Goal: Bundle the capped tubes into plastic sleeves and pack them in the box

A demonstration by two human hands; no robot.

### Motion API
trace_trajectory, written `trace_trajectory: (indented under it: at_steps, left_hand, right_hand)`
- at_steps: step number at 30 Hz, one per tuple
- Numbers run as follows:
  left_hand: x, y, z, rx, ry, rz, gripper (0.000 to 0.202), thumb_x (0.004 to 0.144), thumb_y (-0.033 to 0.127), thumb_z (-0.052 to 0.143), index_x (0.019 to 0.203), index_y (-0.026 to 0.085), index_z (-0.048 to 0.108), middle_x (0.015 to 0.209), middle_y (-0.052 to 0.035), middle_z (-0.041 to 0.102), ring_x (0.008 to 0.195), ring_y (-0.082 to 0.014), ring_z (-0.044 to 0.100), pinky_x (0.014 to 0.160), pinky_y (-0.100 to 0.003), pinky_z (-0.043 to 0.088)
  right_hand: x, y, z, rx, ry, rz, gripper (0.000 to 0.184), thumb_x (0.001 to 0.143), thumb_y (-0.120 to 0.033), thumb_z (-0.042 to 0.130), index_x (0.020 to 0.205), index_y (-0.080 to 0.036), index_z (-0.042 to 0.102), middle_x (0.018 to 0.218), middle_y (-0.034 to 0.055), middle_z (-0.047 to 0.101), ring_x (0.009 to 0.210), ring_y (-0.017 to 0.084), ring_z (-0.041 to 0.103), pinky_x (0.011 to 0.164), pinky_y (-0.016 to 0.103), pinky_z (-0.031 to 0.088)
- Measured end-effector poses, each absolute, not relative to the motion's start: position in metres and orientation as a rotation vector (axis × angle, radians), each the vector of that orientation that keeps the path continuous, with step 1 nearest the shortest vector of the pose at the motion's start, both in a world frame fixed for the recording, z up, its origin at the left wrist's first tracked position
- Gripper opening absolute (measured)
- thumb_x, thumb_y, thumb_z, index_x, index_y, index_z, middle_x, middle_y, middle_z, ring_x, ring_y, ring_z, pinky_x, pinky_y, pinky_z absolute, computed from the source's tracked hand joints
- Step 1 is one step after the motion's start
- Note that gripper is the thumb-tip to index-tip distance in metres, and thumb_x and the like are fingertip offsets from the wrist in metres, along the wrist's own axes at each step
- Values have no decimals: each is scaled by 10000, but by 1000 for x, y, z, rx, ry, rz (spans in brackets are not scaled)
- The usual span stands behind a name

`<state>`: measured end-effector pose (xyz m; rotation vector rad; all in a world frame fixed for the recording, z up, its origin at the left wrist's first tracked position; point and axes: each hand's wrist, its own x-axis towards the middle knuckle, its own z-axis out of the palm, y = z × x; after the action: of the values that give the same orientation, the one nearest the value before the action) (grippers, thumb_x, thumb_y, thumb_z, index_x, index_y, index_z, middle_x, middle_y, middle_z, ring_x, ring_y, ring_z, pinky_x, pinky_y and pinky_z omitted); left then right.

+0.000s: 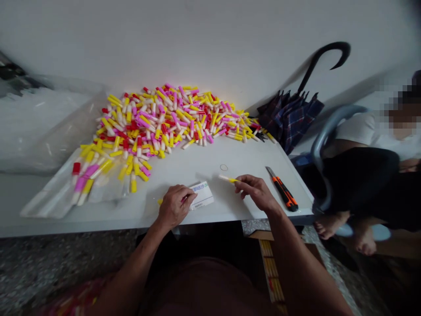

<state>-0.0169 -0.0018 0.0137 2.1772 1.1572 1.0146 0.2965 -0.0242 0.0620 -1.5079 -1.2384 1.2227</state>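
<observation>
While a big clear bag (pixel 42 127) sits far left, a flatter plastic bag (pixel 52 204) lies on the table (pixel 250 153), loose tubes (pixel 85 184) on or in it, can't tell which. Next, a big heap of tubes (pixel 171 118), white with yellow, pink or red ends, against the wall (pixel 197 44). Left hand (pixel 176 204): fingers bent at the left end of a printed card (pixel 204 196), pink and yellow bits (pixel 160 202) peeking out, mostly hidden, can't tell if gripped. Right of the card, apart from it, is the yellow-and-white tube (pixel 227 179), yellow end pinched narrow between the fingers of the right hand (pixel 255 188). Tube sticks out left of those fingers, long axis roughly left-right, white end pointing left; right hand is clearly nearer. Small ring (pixel 224 167) just beyond the white end. Then orange-and-black cutter (pixel 283 191) right of the right hand, umbrella (pixel 287 118) farther back, seated person (pixel 358 175) far right
</observation>
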Motion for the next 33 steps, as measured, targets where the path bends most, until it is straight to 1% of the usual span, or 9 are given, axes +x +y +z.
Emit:
trace_trajectory:
  at_steps: [4, 8, 10, 13, 15, 18, 21, 28, 33]
  left_hand:
    - [-17, -1, 14, 2187, 1164, 1009, 223, 1034, 346, 590, 863, 235, 681, 825, -19, 704, 844, -197, 638, 855, -387, 480]
    - [-18, -1, 15, 2197, 1156, 1008, 209, 1028, 334, 602, 862, 235, 680, 818, -9, 700, 833, -193, 634, 854, -384, 476]
    - [-18, 0, 15, 2203, 1147, 1008, 205, 1028, 333, 607, 864, 235, 681, 822, -9, 701, 836, -194, 634, 855, -384, 474]
    - [-18, 0, 14, 2213, 1144, 1008, 196, 1026, 335, 611, 877, 233, 688, 826, -12, 702, 835, -196, 630, 846, -379, 472]
    - [-17, 0, 13, 2224, 1152, 1002, 196, 1026, 339, 611, 883, 234, 692, 829, -14, 703, 836, -198, 628, 842, -378, 472]
    - [-17, -1, 12, 2241, 1162, 990, 204, 1034, 347, 597, 890, 236, 690, 841, -18, 703, 849, -202, 634, 847, -377, 472]
    - [-16, -1, 12, 2247, 1173, 971, 219, 1040, 358, 586, 889, 235, 686, 836, -17, 701, 848, -202, 636, 848, -379, 467]
    - [-16, -1, 11, 2248, 1176, 973, 230, 1040, 365, 587, 884, 233, 692, 838, -15, 709, 840, -202, 637, 854, -380, 458]
    - [-15, -2, 13, 2236, 1171, 999, 211, 1035, 346, 603, 888, 229, 701, 848, -11, 717, 851, -199, 638, 860, -374, 454]
  right_hand:
    - [305, -24, 61, -1418, -1109, 1208, 391, 840, -528, 791, 1020, -182, 762, 911, 78, 725, 797, 191, 674, 644, 297, 558]
    - [299, -12, 70, -1420, -1288, 1220, 431, 906, -530, 724, 1144, -174, 775, 810, 53, 705, 710, 166, 630, 676, 316, 556]
    - [289, -1, 74, -1403, -1461, 1289, 414, 912, -507, 720, 1159, -178, 760, 774, 26, 684, 675, 150, 608, 634, 290, 523]
    - [267, 20, 71, -1336, -1612, 1427, 384, 868, -454, 767, 1133, -188, 686, 706, -22, 642, 613, 133, 584, 539, 241, 440]
    - [250, 32, 63, -1336, -1631, 1447, 355, 840, -419, 789, 1068, -191, 642, 670, -41, 625, 579, 126, 569, 523, 230, 409]
    - [227, 33, 50, -1369, -1718, 1258, 238, 841, -340, 782, 965, -185, 651, 718, -21, 658, 635, 126, 581, 588, 237, 423]
    - [216, 14, 43, -1391, -1852, 1003, 100, 919, -286, 707, 933, -187, 702, 828, 10, 701, 738, 137, 593, 678, 257, 442]
    - [223, -37, 45, -1458, -2026, 842, 200, 967, -211, 659, 1158, -176, 705, 1031, 78, 709, 830, 171, 626, 775, 299, 488]
    - [224, -40, 51, -1455, -2145, 738, 200, 978, -145, 607, 1148, -173, 711, 1000, 83, 715, 819, 175, 638, 778, 296, 492]
